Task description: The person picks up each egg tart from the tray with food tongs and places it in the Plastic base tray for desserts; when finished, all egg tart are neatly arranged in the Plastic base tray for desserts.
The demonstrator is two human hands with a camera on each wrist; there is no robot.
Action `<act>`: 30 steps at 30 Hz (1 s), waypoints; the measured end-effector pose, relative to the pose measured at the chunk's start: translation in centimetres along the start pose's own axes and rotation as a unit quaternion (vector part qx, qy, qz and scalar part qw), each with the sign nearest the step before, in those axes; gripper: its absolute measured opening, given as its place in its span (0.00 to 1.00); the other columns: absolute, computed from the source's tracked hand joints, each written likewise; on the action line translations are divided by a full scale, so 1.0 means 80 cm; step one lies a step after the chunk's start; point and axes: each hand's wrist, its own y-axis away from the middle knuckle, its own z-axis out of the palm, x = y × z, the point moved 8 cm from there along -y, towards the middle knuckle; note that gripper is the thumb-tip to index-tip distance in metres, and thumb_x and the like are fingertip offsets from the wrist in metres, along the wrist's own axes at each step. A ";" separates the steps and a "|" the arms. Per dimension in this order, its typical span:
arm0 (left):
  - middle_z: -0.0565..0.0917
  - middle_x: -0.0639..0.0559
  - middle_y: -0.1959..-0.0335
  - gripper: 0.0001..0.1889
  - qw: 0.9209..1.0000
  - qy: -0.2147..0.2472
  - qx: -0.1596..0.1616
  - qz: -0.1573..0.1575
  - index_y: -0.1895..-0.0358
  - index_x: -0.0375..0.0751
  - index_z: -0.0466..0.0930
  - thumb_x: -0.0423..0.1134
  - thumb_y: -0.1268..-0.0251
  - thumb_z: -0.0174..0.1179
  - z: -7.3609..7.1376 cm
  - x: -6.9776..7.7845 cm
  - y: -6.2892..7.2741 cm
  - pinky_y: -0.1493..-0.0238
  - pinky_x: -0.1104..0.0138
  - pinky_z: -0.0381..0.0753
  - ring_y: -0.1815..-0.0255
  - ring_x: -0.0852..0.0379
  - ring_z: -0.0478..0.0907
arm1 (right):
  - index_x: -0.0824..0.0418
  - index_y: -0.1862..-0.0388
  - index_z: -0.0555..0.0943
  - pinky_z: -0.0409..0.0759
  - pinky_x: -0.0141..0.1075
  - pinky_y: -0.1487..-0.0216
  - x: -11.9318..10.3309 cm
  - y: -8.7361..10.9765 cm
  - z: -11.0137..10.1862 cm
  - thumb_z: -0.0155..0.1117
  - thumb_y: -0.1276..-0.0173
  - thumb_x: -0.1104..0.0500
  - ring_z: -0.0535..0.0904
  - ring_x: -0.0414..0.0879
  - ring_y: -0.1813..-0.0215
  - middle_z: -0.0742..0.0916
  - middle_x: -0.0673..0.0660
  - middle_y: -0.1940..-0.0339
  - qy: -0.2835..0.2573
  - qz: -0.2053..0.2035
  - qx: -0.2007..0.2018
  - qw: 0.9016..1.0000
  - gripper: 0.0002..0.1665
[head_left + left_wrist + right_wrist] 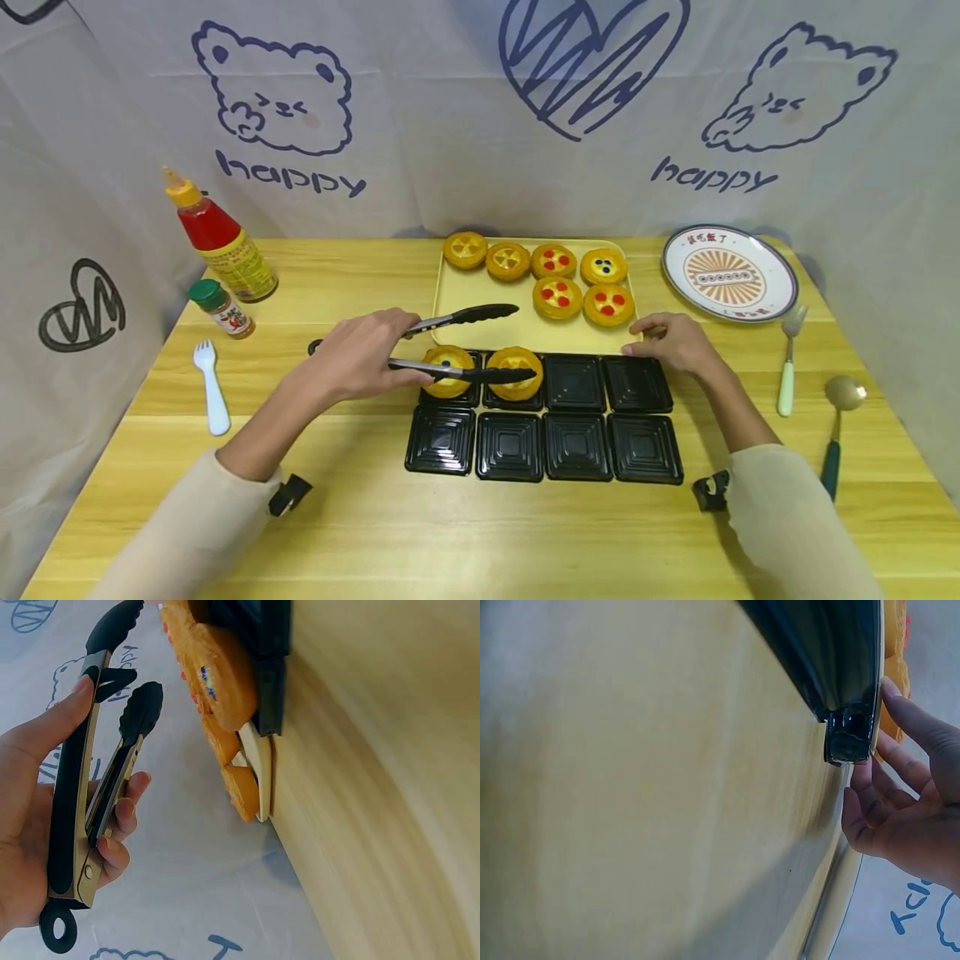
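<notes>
My left hand (367,354) grips a pair of metal tongs (71,802) with black tips. The tongs' arms are spread with nothing between them, and one tip overlaps an egg tart (514,387) in the head view. That tart and another with blue dots (447,385) sit in black square trays (573,383) of the back row. Behind lies a pale yellow tray (480,321) bearing several egg tarts topped with red dots, blue dots or wedges. At its front right corner, my right hand (671,340) pinches the edge between thumb and fingers.
More black trays (510,446) form the front row. On the left stand a red sauce bottle (232,242), a green-capped shaker (222,308) and a light blue fork (212,387). To the right are a white plate (727,273), a fork (787,358) and a spoon (840,425).
</notes>
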 end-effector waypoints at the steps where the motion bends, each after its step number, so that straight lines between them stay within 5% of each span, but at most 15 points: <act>1: 0.82 0.41 0.49 0.41 1.000 0.001 0.000 -0.003 0.40 0.34 0.73 0.62 0.52 0.68 -0.001 0.001 -0.007 0.58 0.54 0.81 0.53 0.45 0.81 | 0.66 0.49 0.80 0.77 0.45 0.55 0.000 0.000 0.000 0.71 0.42 0.48 0.78 0.58 0.51 0.82 0.69 0.49 0.000 0.001 0.000 1.000 0.29; 16: 0.80 0.46 0.55 0.37 0.996 -0.053 -0.049 -0.047 0.46 0.37 0.73 0.65 0.48 0.63 0.022 0.019 -0.115 0.63 0.60 0.79 0.60 0.50 0.78 | 0.67 0.48 0.80 0.77 0.43 0.57 0.002 -0.001 -0.002 0.71 0.42 0.48 0.77 0.58 0.51 0.82 0.68 0.50 0.001 0.006 0.000 1.000 0.30; 22: 0.76 0.50 0.70 0.32 0.995 -0.073 -0.042 -0.049 0.55 0.39 0.74 0.64 0.49 0.64 0.031 0.026 -0.131 0.73 0.65 0.70 0.71 0.54 0.72 | 0.66 0.49 0.80 0.76 0.39 0.59 0.001 -0.002 -0.003 0.71 0.43 0.47 0.78 0.57 0.52 0.83 0.68 0.51 0.000 0.001 0.005 1.000 0.30; 30: 0.74 0.52 0.74 0.28 0.995 -0.077 -0.034 -0.058 0.58 0.41 0.74 0.63 0.47 0.63 0.036 0.028 -0.128 0.78 0.67 0.66 0.76 0.56 0.71 | 0.68 0.49 0.80 0.74 0.33 0.64 0.002 0.000 -0.003 0.71 0.43 0.49 0.79 0.56 0.55 0.83 0.68 0.54 -0.007 -0.006 0.003 1.000 0.29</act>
